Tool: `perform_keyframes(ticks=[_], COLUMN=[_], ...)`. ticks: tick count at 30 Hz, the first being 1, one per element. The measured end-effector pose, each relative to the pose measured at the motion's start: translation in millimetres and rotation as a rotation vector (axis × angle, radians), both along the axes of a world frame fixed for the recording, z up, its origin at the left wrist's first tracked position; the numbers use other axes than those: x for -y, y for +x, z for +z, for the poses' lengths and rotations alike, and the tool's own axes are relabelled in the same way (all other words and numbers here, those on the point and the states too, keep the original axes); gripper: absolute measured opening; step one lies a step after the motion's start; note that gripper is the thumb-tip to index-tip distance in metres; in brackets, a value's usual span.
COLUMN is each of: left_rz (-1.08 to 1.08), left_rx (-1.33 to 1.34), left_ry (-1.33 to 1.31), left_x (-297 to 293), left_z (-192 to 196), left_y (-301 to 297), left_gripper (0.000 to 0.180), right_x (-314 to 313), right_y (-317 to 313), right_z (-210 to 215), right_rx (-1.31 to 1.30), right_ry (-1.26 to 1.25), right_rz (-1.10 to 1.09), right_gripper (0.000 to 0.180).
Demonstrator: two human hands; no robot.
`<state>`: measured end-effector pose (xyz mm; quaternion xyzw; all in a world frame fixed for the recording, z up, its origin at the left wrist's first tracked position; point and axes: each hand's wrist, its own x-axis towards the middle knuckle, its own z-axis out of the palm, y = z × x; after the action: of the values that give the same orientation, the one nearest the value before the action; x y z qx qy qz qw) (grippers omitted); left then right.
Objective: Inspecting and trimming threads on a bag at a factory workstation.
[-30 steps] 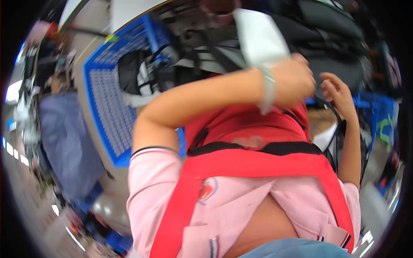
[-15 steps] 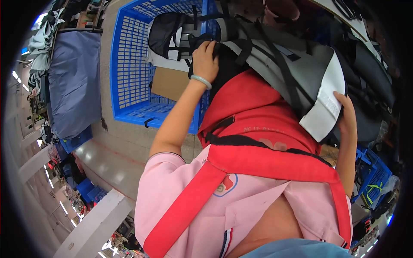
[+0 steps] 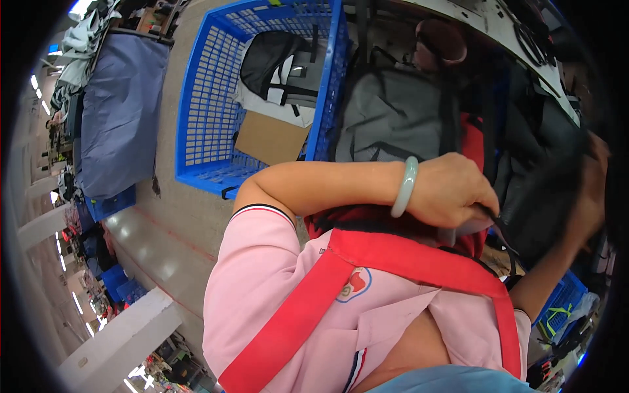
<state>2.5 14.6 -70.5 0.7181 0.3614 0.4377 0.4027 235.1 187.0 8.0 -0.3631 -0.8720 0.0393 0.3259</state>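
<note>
My left hand (image 3: 455,190), with a pale green bangle at its wrist, reaches across in front of me. Its fingers are pinched on a thin black strap (image 3: 501,226). At the far right my right hand (image 3: 591,183) is raised and smeared by motion, beside a blurred piece of dark fabric (image 3: 557,164); its grip is unclear. A grey fabric bag piece (image 3: 393,111) with black edges lies beyond my left forearm. Under that forearm the red apron (image 3: 354,219) covers my lap, partly hidden.
To the left stands a blue plastic basket (image 3: 187,147) holding a black-and-grey backpack (image 3: 278,69) and brown cardboard (image 3: 270,137). More dark fabric (image 3: 534,131) hangs at the right, below a worktable edge (image 3: 485,19). A pink bucket (image 3: 440,44) sits behind. A cloth-covered stack (image 3: 121,118) stands farther left.
My left hand has left the basket's side and crossed to the right. My right hand has moved up and outward. The grey bag piece with the white panel no longer lies over my lap.
</note>
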Motion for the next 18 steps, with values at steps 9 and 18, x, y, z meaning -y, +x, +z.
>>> perform_keyframes(ticks=[9, 18], left_rz=[0.170, 0.241], left_rx=[0.288, 0.262], left_ry=[-0.487, -0.531], left_x=[-32, -102], left_z=[2, 23], left_y=[-50, -119], left_gripper=[0.020, 0.023], right_x=[37, -54], right_y=[-60, -118], right_z=[-48, -50], right_rx=[0.030, 0.085], right_ry=[-0.925, -1.124], right_rz=[0.537, 0.566], right_gripper=[0.041, 0.039])
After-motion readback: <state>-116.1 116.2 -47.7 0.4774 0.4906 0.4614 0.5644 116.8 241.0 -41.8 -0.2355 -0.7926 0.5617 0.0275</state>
